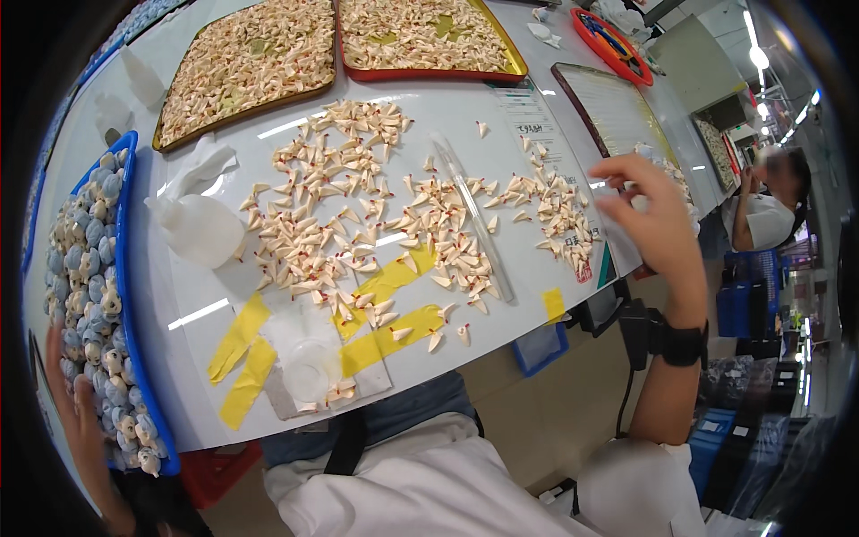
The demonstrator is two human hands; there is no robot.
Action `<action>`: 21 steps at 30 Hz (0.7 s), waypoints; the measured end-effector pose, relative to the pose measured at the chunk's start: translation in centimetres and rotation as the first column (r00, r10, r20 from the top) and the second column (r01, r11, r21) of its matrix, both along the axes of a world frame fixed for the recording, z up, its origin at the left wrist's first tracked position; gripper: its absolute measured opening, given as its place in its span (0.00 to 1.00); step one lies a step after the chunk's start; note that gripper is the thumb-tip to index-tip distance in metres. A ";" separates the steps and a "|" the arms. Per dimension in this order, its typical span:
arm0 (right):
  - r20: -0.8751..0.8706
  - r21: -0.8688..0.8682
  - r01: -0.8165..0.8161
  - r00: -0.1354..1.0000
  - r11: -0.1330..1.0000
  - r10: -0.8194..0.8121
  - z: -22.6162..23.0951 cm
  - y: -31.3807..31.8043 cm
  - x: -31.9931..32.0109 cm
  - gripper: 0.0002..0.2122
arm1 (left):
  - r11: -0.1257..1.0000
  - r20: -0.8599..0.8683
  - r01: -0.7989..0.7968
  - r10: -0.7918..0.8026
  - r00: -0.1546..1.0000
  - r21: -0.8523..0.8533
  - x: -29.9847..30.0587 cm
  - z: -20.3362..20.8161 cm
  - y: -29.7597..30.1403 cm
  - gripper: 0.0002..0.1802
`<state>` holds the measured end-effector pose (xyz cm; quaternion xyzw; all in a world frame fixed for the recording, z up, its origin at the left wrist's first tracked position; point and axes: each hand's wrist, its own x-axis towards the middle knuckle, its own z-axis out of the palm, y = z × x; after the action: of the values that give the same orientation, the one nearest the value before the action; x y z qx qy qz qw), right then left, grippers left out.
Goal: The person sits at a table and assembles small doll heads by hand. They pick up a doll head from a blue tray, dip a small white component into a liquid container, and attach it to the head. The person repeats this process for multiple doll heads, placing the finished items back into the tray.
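My left hand (82,434) is at the left rim of the picture, against the blue tray (134,295). Its fingers look stretched and apart, though the dark edge cuts off part of them. Small blue-and-cream figurines (94,259) fill that tray. On the right, my right hand (658,215) hovers over the table's edge, fingers loosely curved and apart, with nothing visible between them. Nearest to it lies a cluster of small cream cone-shaped pieces with red tips (559,215). A larger spread of the same pieces (313,224) covers the middle of the white table.
Two trays of cream pieces (255,67) (420,36) stand at the back. A squeeze bottle (199,231), a clear tube (474,219), yellow tape strips (389,340) and a small clear dish (309,369) lie nearer. A red basket (613,45) is far right; another person (769,206) sits beyond.
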<state>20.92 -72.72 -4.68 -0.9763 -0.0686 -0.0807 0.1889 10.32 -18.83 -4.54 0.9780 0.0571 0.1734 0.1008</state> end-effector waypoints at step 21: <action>-0.033 0.178 0.022 0.999 0.984 -0.017 -0.2 1.5 0.2 0.01 | 0.978 0.223 -0.163 0.190 0.956 -0.131 -1.9 1.8 1.3 0.11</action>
<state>21.10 -71.25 -4.88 -0.9572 -0.0486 -0.0731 0.2757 8.44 -17.52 -2.72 0.9345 0.1415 0.2925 0.1452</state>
